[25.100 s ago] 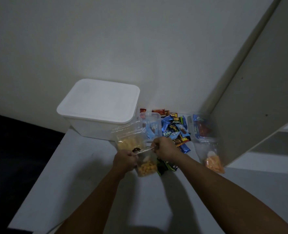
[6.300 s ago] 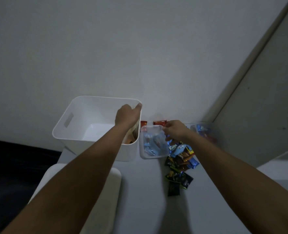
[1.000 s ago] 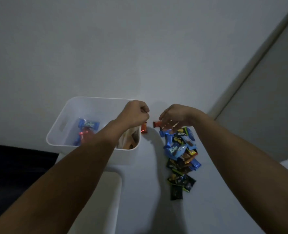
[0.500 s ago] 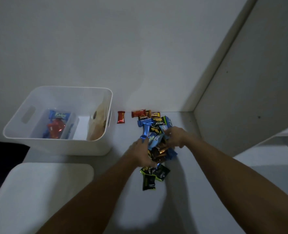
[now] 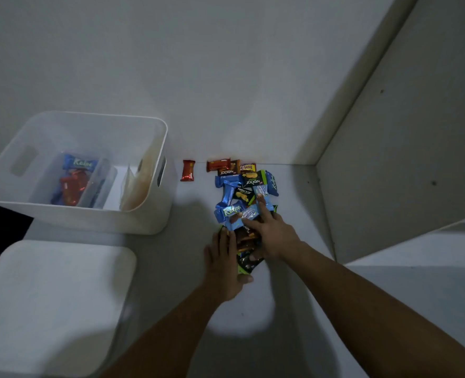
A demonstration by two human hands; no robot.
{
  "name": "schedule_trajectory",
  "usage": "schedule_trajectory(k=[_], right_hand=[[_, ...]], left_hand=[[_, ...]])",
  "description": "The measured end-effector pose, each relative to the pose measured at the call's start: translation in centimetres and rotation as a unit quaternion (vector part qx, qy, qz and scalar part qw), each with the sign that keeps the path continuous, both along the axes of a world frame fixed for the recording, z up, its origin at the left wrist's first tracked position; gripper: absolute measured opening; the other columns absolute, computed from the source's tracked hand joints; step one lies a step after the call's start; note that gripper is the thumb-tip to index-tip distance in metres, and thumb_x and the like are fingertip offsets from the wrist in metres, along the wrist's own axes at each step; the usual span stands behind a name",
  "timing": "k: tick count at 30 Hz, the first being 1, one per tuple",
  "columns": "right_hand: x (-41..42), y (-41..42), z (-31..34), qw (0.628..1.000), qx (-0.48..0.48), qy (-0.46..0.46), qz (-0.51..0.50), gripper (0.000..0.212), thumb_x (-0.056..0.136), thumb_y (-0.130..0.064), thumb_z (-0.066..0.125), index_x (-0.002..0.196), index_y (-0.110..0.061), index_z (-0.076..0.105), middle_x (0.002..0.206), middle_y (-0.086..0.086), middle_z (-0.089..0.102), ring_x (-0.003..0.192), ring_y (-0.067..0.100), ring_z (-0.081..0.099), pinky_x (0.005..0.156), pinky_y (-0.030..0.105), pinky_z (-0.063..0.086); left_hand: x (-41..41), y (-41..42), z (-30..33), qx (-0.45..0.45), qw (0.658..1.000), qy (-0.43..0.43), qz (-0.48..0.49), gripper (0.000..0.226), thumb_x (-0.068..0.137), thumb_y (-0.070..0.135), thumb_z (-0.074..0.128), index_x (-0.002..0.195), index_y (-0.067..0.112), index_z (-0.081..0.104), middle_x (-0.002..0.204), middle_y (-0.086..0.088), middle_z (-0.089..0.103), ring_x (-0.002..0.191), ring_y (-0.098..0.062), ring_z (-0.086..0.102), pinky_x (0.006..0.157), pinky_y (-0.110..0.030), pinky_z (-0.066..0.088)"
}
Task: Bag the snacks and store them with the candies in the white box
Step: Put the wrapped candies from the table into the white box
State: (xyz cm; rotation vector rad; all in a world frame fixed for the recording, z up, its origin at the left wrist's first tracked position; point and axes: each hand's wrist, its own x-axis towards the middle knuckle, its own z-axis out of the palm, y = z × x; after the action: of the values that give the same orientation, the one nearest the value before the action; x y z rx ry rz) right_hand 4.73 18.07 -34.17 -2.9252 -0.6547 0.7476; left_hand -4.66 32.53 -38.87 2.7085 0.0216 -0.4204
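Gathering step: left hand (image 5: 223,264) and right hand (image 5: 273,236), fingers spread, press together on the near end of the candy pile (image 5: 243,195), right of the open white box (image 5: 155,214). Next, probably, scooping the pile leftward over the box rim without spilling.

The box (image 5: 149,219) stands at the tabletop's (image 5: 171,263) back left, bagged snacks (image 5: 75,181) inside it. Its lid (image 5: 54,296) lies in front of it. Right of the box lies a lone candy (image 5: 187,170), further right the candy pile (image 5: 242,197). The left hand (image 5: 224,268) and right hand (image 5: 272,236) rest on the pile's near end.
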Motion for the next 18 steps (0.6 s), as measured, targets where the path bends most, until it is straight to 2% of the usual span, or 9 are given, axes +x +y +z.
schedule_trajectory(k=[2, 3, 5, 7, 10, 12, 14, 16, 18], right_hand=[[0.0, -0.3, 0.2, 1.0, 0.018, -0.016, -0.002, 0.084, 0.075, -0.044, 0.075, 0.146, -0.039, 0.031, 0.16, 0.009, 0.0, 0.137, 0.04, 0.027, 0.102, 0.051, 0.044], [-0.1, -0.5, 0.3, 0.999, 0.027, -0.023, -0.008, 0.078, 0.076, -0.041, 0.075, 0.143, -0.038, 0.037, 0.159, 0.009, 0.007, 0.134, 0.039, 0.03, 0.101, 0.049, 0.044], [-0.2, -0.9, 0.2, 0.998, 0.047, -0.04, -0.02, 0.067, 0.078, -0.035, 0.073, 0.139, -0.036, 0.044, 0.158, 0.007, 0.013, 0.131, 0.038, 0.035, 0.099, 0.047, 0.046], [-0.5, -1.2, 0.0, 0.996, 0.065, -0.056, -0.032, 0.061, 0.081, -0.03, 0.071, 0.137, -0.036, 0.046, 0.157, 0.005, 0.015, 0.128, 0.036, 0.039, 0.097, 0.046, 0.048], [-1.0, -1.7, -0.3, 0.993, 0.086, -0.061, -0.047, 0.066, 0.078, -0.029, 0.07, 0.137, -0.036, 0.042, 0.16, 0.003, 0.006, 0.133, 0.035, 0.032, 0.096, 0.049, 0.048], [-1.3, -1.9, -0.5, 0.992, 0.096, -0.049, -0.059, 0.079, 0.068, -0.035, 0.073, 0.138, -0.035, 0.036, 0.161, -0.001, -0.01, 0.141, 0.035, 0.016, 0.096, 0.056, 0.046], [-1.4, -2.0, -0.8, 0.994, 0.088, -0.037, -0.054, 0.098, 0.058, -0.047, 0.078, 0.14, -0.036, 0.027, 0.158, -0.002, -0.02, 0.142, 0.037, 0.005, 0.094, 0.063, 0.044], [-1.5, -2.2, -1.2, 0.997, 0.057, -0.03, -0.032, 0.116, 0.049, -0.062, 0.079, 0.144, -0.039, 0.015, 0.157, 0.001, -0.022, 0.14, 0.04, 0.004, 0.092, 0.066, 0.044], [-1.5, -2.3, -1.8, 0.999, 0.018, -0.024, -0.016, 0.122, 0.046, -0.07, 0.077, 0.144, -0.043, 0.01, 0.158, 0.005, -0.021, 0.139, 0.042, 0.006, 0.095, 0.065, 0.042]], left_hand=[[0.0, 0.2, 0.0, -0.007, 0.999, -0.037, 0.017, 0.109, 0.077, 0.049, 0.071, 0.153, 0.008, 0.003, 0.161, -0.014, 0.001, 0.148, -0.036, 0.002, 0.117, -0.052, 0.01], [0.0, 0.4, -0.2, 0.001, 0.998, -0.062, 0.018, 0.106, 0.072, 0.044, 0.076, 0.151, 0.004, 0.018, 0.158, -0.017, 0.017, 0.145, -0.04, 0.018, 0.114, -0.054, 0.021], [0.0, 0.7, -1.0, 0.015, 0.995, -0.095, 0.019, 0.1, 0.055, 0.038, 0.089, 0.137, 0.001, 0.046, 0.14, -0.02, 0.049, 0.125, -0.043, 0.05, 0.099, -0.054, 0.043], [0.0, 0.9, -1.2, 0.022, 0.994, -0.105, 0.027, 0.087, 0.047, 0.031, 0.092, 0.122, 0.003, 0.059, 0.121, -0.019, 0.061, 0.107, -0.041, 0.062, 0.087, -0.049, 0.051], [0.2, 1.1, -1.0, 0.004, 0.989, -0.139, 0.046, 0.062, 0.053, 0.022, 0.089, 0.107, 0.006, 0.063, 0.11, -0.018, 0.062, 0.098, -0.041, 0.062, 0.08, -0.048, 0.051], [0.2, 1.4, -1.1, -0.011, 0.985, -0.162, 0.054, 0.058, 0.06, 0.023, 0.081, 0.11, 0.005, 0.059, 0.118, -0.02, 0.058, 0.105, -0.042, 0.058, 0.085, -0.049, 0.048], [0.1, 1.7, -1.3, -0.022, 0.984, -0.176, 0.03, 0.074, 0.061, 0.029, 0.071, 0.128, 0.007, 0.048, 0.137, -0.021, 0.046, 0.123, -0.04, 0.046, 0.097, -0.049, 0.041], [0.1, 1.8, -1.5, -0.013, 0.984, -0.175, -0.039, 0.092, 0.064, 0.043, 0.068, 0.145, 0.014, 0.033, 0.151, -0.02, 0.03, 0.137, -0.038, 0.031, 0.107, -0.049, 0.03], [0.3, 1.8, -1.8, 0.016, 0.983, -0.16, -0.089, 0.095, 0.069, 0.056, 0.065, 0.149, 0.022, 0.027, 0.155, -0.021, 0.025, 0.141, -0.04, 0.025, 0.11, -0.053, 0.025]])
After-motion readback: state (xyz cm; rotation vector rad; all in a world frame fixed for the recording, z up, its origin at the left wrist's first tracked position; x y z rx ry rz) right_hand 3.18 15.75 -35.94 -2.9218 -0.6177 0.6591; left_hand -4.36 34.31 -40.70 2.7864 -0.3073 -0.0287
